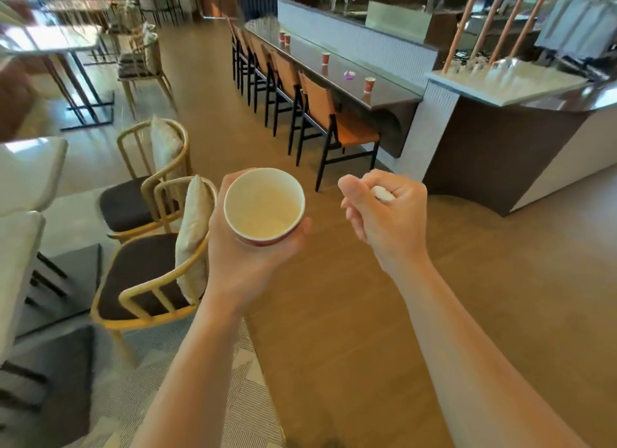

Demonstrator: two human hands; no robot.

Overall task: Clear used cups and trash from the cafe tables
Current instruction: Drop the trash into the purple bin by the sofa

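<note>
Our left hand (pixel 243 260) wraps its fingers round an empty red paper cup (pixel 264 207), held mouth up, and our right hand (pixel 387 220) is closed in a fist round a small white scrap (pixel 383 193), likely crumpled trash, so both loads travel together. Ahead, on the long bar counter (pixel 390 95), more red cups (pixel 369 84) and a purple scrap (pixel 349 76) sit well apart from us. Bare wooden floor (pixel 350 314) lies open between the wicker chairs (pixel 143 274) on our left and the bar chairs (pixel 317 95) lined along the counter's edge, which should leave us a wide path.
</note>
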